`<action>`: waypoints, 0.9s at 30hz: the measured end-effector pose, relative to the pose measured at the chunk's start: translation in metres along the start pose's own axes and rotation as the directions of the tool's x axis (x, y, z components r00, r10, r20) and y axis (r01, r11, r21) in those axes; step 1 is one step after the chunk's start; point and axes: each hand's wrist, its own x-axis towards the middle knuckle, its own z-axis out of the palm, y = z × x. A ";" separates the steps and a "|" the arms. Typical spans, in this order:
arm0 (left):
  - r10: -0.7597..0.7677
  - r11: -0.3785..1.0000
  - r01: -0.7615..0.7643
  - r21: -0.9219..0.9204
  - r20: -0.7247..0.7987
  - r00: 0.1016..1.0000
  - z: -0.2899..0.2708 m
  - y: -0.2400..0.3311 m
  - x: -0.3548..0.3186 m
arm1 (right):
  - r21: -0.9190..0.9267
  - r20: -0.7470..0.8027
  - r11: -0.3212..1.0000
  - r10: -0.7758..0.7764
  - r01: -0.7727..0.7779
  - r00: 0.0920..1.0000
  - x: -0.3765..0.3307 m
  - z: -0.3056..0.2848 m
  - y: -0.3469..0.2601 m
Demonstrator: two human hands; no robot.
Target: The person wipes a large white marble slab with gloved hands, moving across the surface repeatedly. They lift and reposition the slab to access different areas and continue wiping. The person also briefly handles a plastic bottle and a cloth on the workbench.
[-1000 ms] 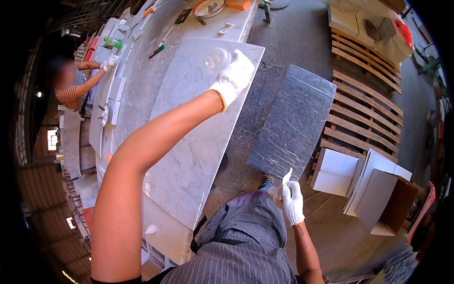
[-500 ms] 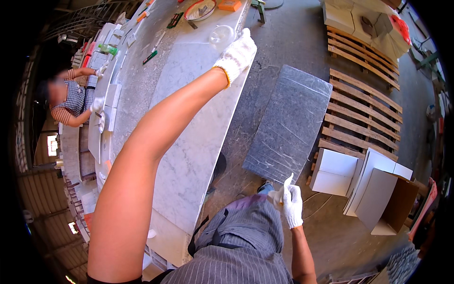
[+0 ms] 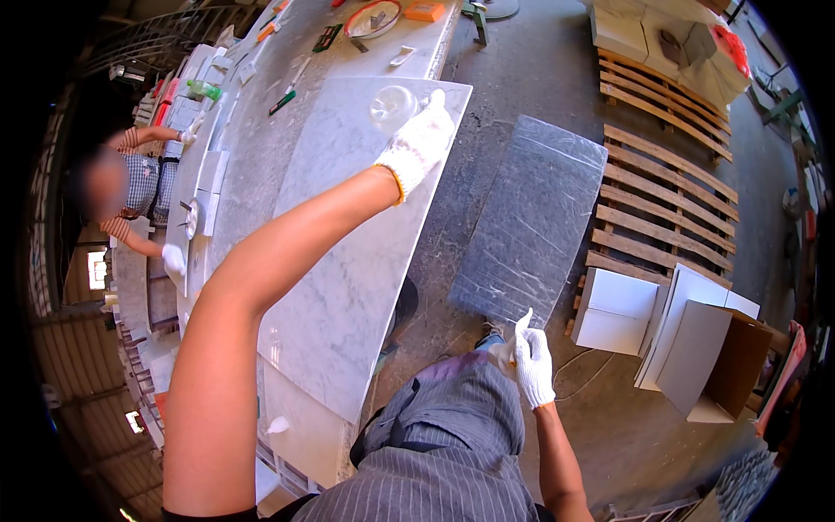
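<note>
A white knitted glove with a yellow cuff covers my left hand (image 3: pixel 417 143). It reaches over the far end of a white, grey-veined marble slab (image 3: pixel 335 235), closed on a round clear plastic container (image 3: pixel 391 106) at the slab's surface. The glove hides part of the container. My right hand (image 3: pixel 532 370), also gloved, is in front of my striped apron (image 3: pixel 444 418). One digit points up and the others are curled by a pale, crumpled-looking piece (image 3: pixel 502 356) that I cannot make out.
A dark grey slab (image 3: pixel 531 217) is right of the worktable. Farther right are wooden pallets (image 3: pixel 670 204) and open cartons (image 3: pixel 718 357). A bowl (image 3: pixel 374 17), orange box (image 3: pixel 424 11) and green-handled tool (image 3: pixel 283 102) lie on the table. Another person (image 3: pixel 139 187) works at left.
My left hand has come nearer along the slab with the container, uncovering a small white item beyond the slab. My right hand has risen slightly. The other person's nearer hand has moved downward.
</note>
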 end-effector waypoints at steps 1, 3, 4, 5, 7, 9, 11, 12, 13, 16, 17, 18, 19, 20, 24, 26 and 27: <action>0.002 1.000 -0.002 -0.021 0.023 1.000 -0.001 0.000 -0.006 | 0.011 0.017 0.999 0.030 -0.030 0.999 -0.002 0.000 -0.003; 0.025 0.999 -0.022 -0.037 0.070 0.997 -0.007 0.002 -0.018 | 0.029 0.052 0.996 0.088 -0.090 0.995 -0.007 0.000 -0.015; 0.045 0.999 -0.043 -0.033 0.094 0.995 -0.012 0.005 -0.025 | 0.026 0.057 0.995 0.090 -0.091 0.994 -0.011 0.001 -0.014; 0.066 0.998 -0.063 -0.027 0.116 0.991 -0.017 0.008 -0.030 | 0.024 0.059 0.995 0.091 -0.092 0.994 -0.013 0.002 -0.013; 0.060 0.996 -0.046 -0.079 0.185 0.981 -0.028 0.013 -0.035 | 0.018 0.067 0.995 0.093 -0.094 0.993 -0.018 0.004 -0.013; 0.063 0.991 -0.041 -0.125 0.177 0.982 -0.036 0.018 -0.049 | 0.010 0.080 0.996 0.092 -0.093 0.993 -0.024 0.007 -0.013; 0.054 0.997 -0.049 -0.052 0.110 0.992 -0.042 0.029 -0.065 | 0.013 0.093 0.997 0.074 -0.076 0.993 -0.031 0.011 -0.010; 0.051 0.999 -0.050 -0.016 0.078 0.996 -0.044 0.035 -0.074 | 0.014 0.101 0.998 0.065 -0.066 0.993 -0.035 0.013 -0.009; 0.076 0.997 -0.078 0.022 0.068 0.995 -0.046 0.040 -0.084 | 0.011 0.108 0.998 0.059 -0.061 0.992 -0.039 0.015 -0.008; 0.064 0.997 -0.057 -0.046 0.187 0.980 -0.059 0.046 -0.101 | -0.008 0.120 0.999 0.039 -0.038 0.992 -0.052 0.019 -0.005; 0.106 0.994 -0.102 -0.029 0.222 0.969 -0.064 0.050 -0.106 | -0.018 0.117 0.999 0.030 -0.028 0.993 -0.055 0.020 -0.005; 0.146 0.989 -0.148 -0.014 0.259 0.955 -0.070 0.055 -0.112 | -0.030 0.116 0.999 0.020 -0.017 0.993 -0.059 0.022 -0.004; 0.185 0.981 -0.193 -0.002 0.297 0.937 -0.075 0.061 -0.120 | -0.046 0.109 0.999 0.004 0.001 0.994 -0.064 0.023 -0.003; 0.088 0.996 -0.083 -0.036 0.188 0.978 -0.071 0.071 -0.136 | -0.060 0.110 0.998 -0.016 0.023 0.994 -0.068 0.026 0.000; -0.174 0.293 0.448 -0.845 0.413 0.894 -0.094 0.069 -0.197 | -0.056 0.120 0.996 -0.056 0.063 0.991 -0.082 0.036 0.019; -0.114 0.590 0.413 -0.694 0.435 0.893 -0.118 0.060 -0.238 | -0.101 0.120 0.986 -0.120 0.133 0.985 -0.093 0.040 0.020; -0.079 0.527 0.476 -0.704 0.517 0.852 -0.129 0.055 -0.262 | -0.097 0.112 0.982 -0.151 0.162 0.982 -0.098 0.042 0.026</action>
